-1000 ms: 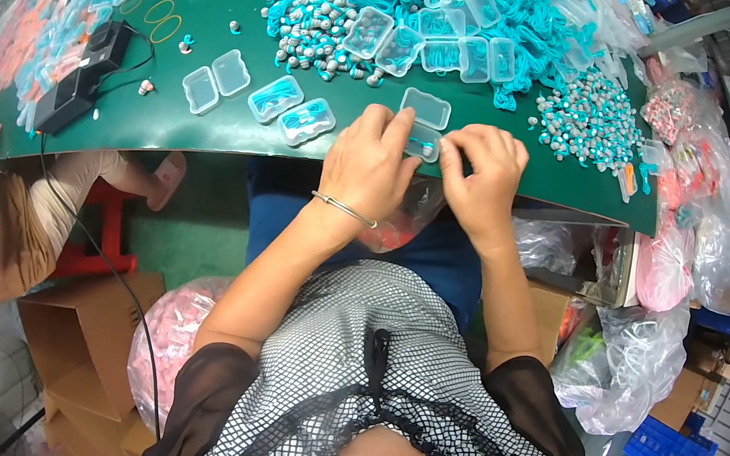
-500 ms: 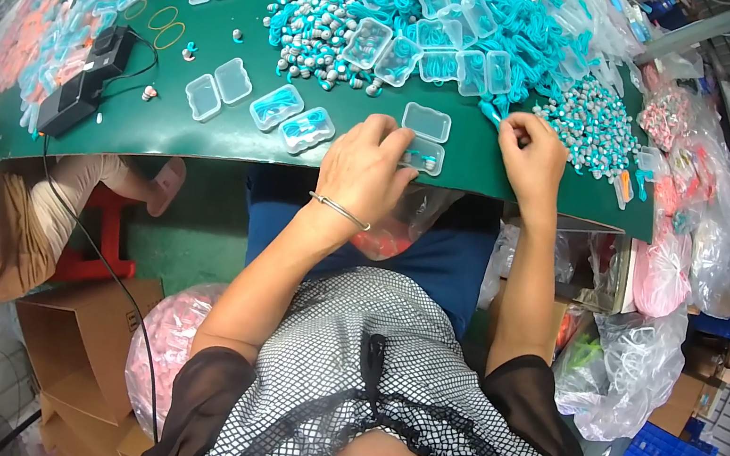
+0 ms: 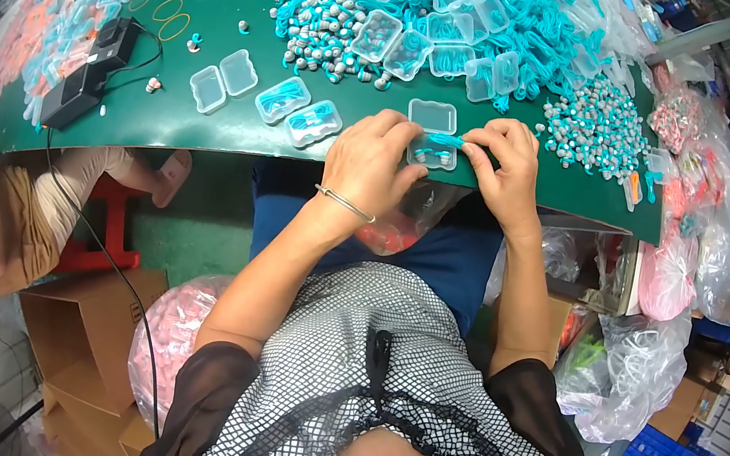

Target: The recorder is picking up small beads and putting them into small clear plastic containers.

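While both hands meet at the near edge of the green tabletop (image 3: 210,122), an open clear plastic case (image 3: 432,151) lies directly between them. The left hand (image 3: 374,161) rests against the case's left side, fingers curled; whether it pinches anything cannot be told. The right hand (image 3: 510,170) pinches one end of a turquoise cord (image 3: 445,139) — its long axis runs left to right across the case, just above the tray half. Both hands are equally close; the cord lies leftward of the right fingertips. Two filled cases (image 3: 298,112) sit to the left, and a heap of turquoise cords (image 3: 531,25) lies farther back — well apart.
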A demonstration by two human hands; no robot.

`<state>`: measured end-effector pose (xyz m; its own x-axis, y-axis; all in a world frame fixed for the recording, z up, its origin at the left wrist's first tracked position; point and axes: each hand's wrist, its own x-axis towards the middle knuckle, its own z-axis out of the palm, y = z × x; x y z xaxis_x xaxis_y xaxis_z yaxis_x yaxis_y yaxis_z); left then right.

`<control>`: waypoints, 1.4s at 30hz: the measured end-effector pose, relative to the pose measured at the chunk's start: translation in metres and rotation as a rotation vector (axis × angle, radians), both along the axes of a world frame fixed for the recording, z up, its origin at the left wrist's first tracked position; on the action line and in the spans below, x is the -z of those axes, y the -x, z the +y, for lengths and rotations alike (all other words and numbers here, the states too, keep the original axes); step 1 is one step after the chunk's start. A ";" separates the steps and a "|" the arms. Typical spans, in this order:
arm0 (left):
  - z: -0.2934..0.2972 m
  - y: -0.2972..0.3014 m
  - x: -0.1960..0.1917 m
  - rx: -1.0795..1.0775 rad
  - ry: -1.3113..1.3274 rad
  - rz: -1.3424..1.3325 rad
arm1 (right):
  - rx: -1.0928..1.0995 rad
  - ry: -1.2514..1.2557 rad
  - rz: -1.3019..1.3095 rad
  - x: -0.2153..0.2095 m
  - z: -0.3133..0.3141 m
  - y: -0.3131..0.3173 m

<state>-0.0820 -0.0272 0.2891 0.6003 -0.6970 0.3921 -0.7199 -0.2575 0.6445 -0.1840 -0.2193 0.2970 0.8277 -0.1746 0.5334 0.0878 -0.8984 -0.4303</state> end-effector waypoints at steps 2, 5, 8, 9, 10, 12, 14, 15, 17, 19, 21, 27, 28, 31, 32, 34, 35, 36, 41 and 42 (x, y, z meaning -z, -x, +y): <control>0.000 -0.001 -0.001 0.004 0.002 -0.003 | 0.020 0.019 -0.017 0.001 0.002 -0.001; 0.000 -0.001 0.000 0.008 0.011 -0.004 | -0.040 0.008 -0.053 0.000 0.005 -0.006; 0.000 -0.002 0.000 0.009 0.012 -0.006 | -0.057 0.117 -0.019 -0.003 0.010 -0.010; 0.001 -0.002 0.000 0.008 0.006 -0.008 | -0.058 0.140 0.010 -0.005 0.012 -0.010; 0.001 -0.002 0.000 0.005 0.006 -0.007 | -0.058 0.162 0.038 -0.007 0.013 -0.011; 0.000 -0.001 -0.001 0.002 0.028 -0.006 | -0.077 0.148 0.066 -0.013 0.011 -0.010; 0.000 -0.001 -0.001 0.001 0.020 -0.005 | -0.096 0.133 0.093 -0.014 0.007 -0.012; 0.000 -0.001 -0.001 0.007 0.011 -0.002 | -0.032 0.138 0.081 -0.013 0.003 -0.017; 0.000 -0.001 -0.001 0.004 0.005 -0.008 | 0.029 0.143 0.069 -0.008 -0.003 -0.025; 0.001 -0.002 0.000 0.001 -0.002 -0.015 | -0.001 0.234 0.119 -0.004 -0.006 -0.033; 0.001 -0.002 0.002 0.022 -0.012 -0.015 | -0.009 0.216 0.150 -0.006 -0.008 -0.031; 0.000 0.001 -0.010 -0.016 0.023 0.009 | -0.146 0.076 -0.008 -0.008 -0.011 -0.023; 0.001 0.000 -0.010 -0.019 0.022 0.009 | -0.149 0.075 -0.007 -0.010 -0.010 -0.019; 0.000 -0.004 -0.008 0.073 0.062 -0.013 | -0.190 0.104 -0.014 -0.017 -0.005 -0.008; -0.001 -0.005 -0.005 0.103 0.083 -0.007 | -0.190 0.120 -0.025 -0.016 -0.002 -0.007; -0.001 -0.006 -0.003 0.132 0.102 0.000 | -0.117 0.202 -0.070 -0.017 0.008 -0.002; 0.000 -0.006 -0.002 0.131 0.098 0.016 | -0.117 0.201 -0.069 -0.013 0.012 0.004; 0.000 -0.006 -0.002 0.128 0.095 0.030 | 0.006 0.184 -0.070 -0.005 0.015 0.010; -0.002 -0.006 0.000 0.125 0.117 0.014 | 0.188 0.282 -0.021 0.013 0.036 0.019; -0.002 -0.006 0.000 0.115 0.114 0.023 | 0.189 0.328 -0.007 0.016 0.037 0.019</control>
